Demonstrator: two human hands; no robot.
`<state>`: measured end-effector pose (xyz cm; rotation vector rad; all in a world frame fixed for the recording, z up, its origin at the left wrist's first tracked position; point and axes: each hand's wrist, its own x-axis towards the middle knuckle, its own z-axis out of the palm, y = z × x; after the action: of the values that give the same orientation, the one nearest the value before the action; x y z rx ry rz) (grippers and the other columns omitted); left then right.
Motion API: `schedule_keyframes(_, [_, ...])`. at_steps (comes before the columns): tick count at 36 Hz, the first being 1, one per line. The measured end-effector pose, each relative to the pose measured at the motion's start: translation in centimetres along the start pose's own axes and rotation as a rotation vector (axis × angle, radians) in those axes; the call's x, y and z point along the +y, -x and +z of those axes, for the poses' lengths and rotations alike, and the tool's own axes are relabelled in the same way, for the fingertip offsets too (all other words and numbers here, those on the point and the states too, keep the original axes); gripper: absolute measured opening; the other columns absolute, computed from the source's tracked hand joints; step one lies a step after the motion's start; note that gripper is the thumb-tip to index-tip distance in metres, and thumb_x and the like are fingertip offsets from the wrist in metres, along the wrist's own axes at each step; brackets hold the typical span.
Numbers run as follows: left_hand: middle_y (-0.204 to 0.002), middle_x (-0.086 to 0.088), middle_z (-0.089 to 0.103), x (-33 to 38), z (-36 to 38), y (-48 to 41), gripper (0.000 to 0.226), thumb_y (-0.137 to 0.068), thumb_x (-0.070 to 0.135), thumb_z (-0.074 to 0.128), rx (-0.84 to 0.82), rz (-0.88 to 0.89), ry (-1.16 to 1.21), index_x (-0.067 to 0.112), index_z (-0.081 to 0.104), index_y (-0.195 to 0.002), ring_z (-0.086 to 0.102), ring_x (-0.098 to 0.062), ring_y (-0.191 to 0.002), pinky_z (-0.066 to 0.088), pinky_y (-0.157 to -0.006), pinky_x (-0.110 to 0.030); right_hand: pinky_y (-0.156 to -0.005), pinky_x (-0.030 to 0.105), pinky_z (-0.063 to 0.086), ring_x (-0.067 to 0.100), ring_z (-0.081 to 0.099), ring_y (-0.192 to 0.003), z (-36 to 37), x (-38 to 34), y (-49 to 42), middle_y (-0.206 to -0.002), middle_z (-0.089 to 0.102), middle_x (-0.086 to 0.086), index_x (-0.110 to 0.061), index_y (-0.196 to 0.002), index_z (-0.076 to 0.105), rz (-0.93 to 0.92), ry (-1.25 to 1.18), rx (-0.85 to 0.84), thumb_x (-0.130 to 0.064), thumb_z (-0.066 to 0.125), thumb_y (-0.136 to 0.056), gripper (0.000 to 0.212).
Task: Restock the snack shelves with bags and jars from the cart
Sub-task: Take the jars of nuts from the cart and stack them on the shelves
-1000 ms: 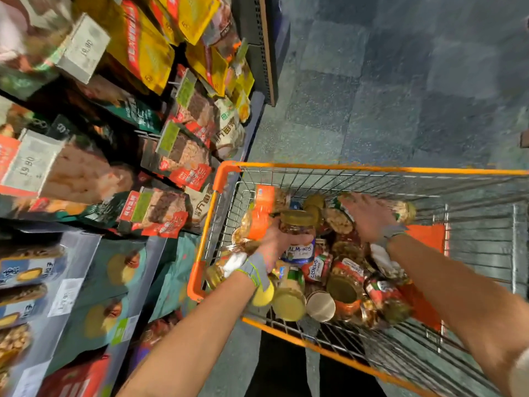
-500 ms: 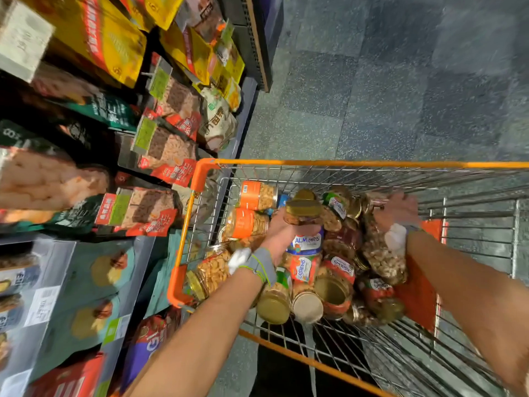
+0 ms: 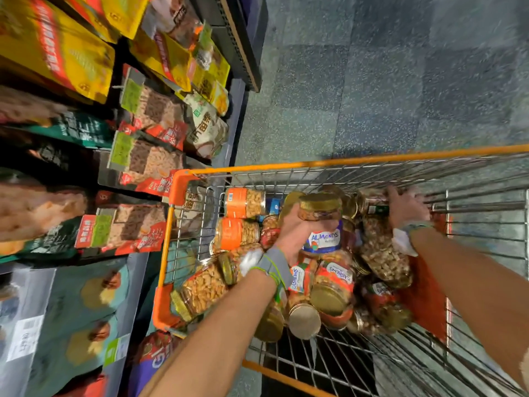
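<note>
The almonds jar (image 3: pixel 322 224), with a gold lid and a blue label, is in the middle of the cart (image 3: pixel 343 163), a little above the other jars. The left hand (image 3: pixel 292 233) grips it around the side. At 3 o'clock from it the right hand (image 3: pixel 408 209) lies palm down on the pile; I cannot tell whether its fingers hold anything. The orange left rim of the cart stands just beside the shelves (image 3: pixel 137 167) of snack bags at 9 o'clock. At 12 o'clock is open floor (image 3: pixel 372 81), and at 5 o'clock bare wire bottom. Inside are cashew jars (image 3: pixel 333 285) at 6 o'clock, orange-label jars (image 3: pixel 243 203) at 10 o'clock and a bag of nuts (image 3: pixel 383 253) under the right wrist.
</note>
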<state>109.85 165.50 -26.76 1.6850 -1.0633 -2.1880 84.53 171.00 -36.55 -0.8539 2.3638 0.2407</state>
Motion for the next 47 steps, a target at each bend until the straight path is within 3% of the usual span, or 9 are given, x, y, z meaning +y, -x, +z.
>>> schedule_keyframes(7, [-0.12, -0.007, 0.073, 0.3, 0.8, 1.3, 0.106, -0.041, 0.032, 0.101, 0.018, -0.035, 0.003, 0.018, 0.054, -0.135, 0.07, -0.029, -0.11, 0.054, -0.098, -0.052, -0.097, 0.055, 0.05, 0.051, 0.033, -0.137, -3.7, -0.1, 4.0, -0.161, 0.008, 0.025, -0.029, -0.155, 0.018, -0.145, 0.213, -0.107, -0.061, 0.076, -0.076, 0.103])
schedule_keyframes(13, [-0.111, -0.009, 0.076, 1.4, 0.6, 6.4, 0.107, -0.029, 0.039, 0.102, 0.029, 0.017, -0.082, 0.011, 0.061, -0.124, 0.071, -0.031, -0.105, 0.055, -0.098, -0.049, -0.102, 0.057, 0.044, 0.054, 0.025, -0.138, -8.7, -0.2, 10.2, -0.154, 0.01, 0.025, -0.024, -0.145, 0.036, -0.287, 0.255, -0.194, -0.07, 0.075, -0.067, 0.098])
schedule_keyframes(17, [-0.133, -0.01, 0.065, 1.7, -1.3, 9.8, 0.133, -0.023, 0.042, 0.103, 0.103, 0.016, -0.063, 0.014, 0.049, -0.142, 0.065, -0.029, -0.117, 0.053, -0.101, -0.048, -0.099, 0.042, 0.047, 0.039, 0.05, -0.125, -12.6, -1.6, 14.7, -0.151, 0.029, 0.021, -0.016, -0.145, 0.043, -0.42, 0.118, -0.276, -0.053, 0.078, -0.077, 0.084])
schedule_keyframes(22, [-0.1, -0.007, 0.077, 4.2, -3.5, 18.8, 0.058, -0.059, 0.012, 0.085, 0.061, 0.104, 0.006, 0.007, 0.069, -0.115, 0.074, -0.02, -0.083, 0.06, -0.074, -0.032, -0.085, 0.034, 0.046, 0.023, 0.055, -0.107, -15.8, -5.5, 19.7, -0.115, 0.053, -0.003, -0.032, -0.119, 0.057, -0.717, 0.146, -0.193, -0.062, 0.075, -0.069, 0.061])
schedule_keyframes(25, [-0.107, -0.016, 0.075, 4.2, -6.4, 24.0, 0.055, -0.058, 0.009, 0.084, 0.162, 0.204, 0.138, 0.008, 0.072, -0.112, 0.073, -0.024, -0.086, 0.059, -0.078, -0.034, -0.088, 0.035, 0.05, 0.018, 0.061, -0.103, -16.6, -9.7, 22.6, -0.115, 0.063, -0.006, -0.047, -0.113, 0.047, -0.91, 0.081, -0.232, -0.072, 0.071, -0.052, 0.07])
schedule_keyframes(30, [-0.093, -0.007, 0.078, 4.0, -11.2, 33.7, 0.028, -0.067, 0.001, 0.072, 0.243, 0.337, 0.268, 0.019, 0.081, -0.087, 0.074, -0.019, -0.078, 0.06, -0.072, -0.031, -0.08, 0.028, 0.039, 0.012, 0.051, -0.099, -20.3, -18.0, 34.1, -0.114, 0.05, -0.012, -0.037, -0.13, 0.041, -1.118, 0.087, -0.261, -0.061, 0.082, -0.069, 0.077])
schedule_keyframes(38, [-0.12, -0.025, 0.068, -1.6, -18.9, 47.7, 0.076, -0.052, 0.024, 0.094, 0.482, 0.591, 0.479, -0.002, 0.068, -0.118, 0.066, -0.035, -0.103, 0.047, -0.102, -0.054, -0.096, 0.032, 0.052, 0.012, 0.068, -0.1, -19.0, -27.4, 51.0, -0.109, 0.073, -0.008, -0.043, -0.131, 0.051, -1.454, -0.257, -0.418, -0.072, 0.086, -0.042, 0.1])
schedule_keyframes(42, [-0.097, -0.01, 0.077, -4.3, -21.6, 54.0, 0.042, -0.057, 0.017, 0.082, 0.549, 0.728, 0.632, 0.008, 0.078, -0.097, 0.075, -0.023, -0.083, 0.061, -0.08, -0.037, -0.074, 0.02, 0.053, 0.005, 0.069, -0.078, -16.5, -30.2, 60.0, -0.102, 0.073, -0.001, -0.025, -0.134, 0.054, -1.511, -0.413, -0.543, -0.043, 0.088, -0.055, 0.088])
schedule_keyframes(47, [-0.102, -0.012, 0.075, -8.6, -25.4, 61.7, 0.057, -0.05, 0.029, 0.089, 0.699, 0.836, 0.678, 0.01, 0.078, -0.102, 0.072, -0.025, -0.086, 0.053, -0.096, -0.049, -0.062, 0.014, 0.052, -0.002, 0.068, -0.068, -12.5, -32.5, 69.7, -0.092, 0.072, -0.001, -0.012, -0.126, 0.054, -1.511, -0.498, -0.695, -0.016, 0.088, -0.071, 0.065])
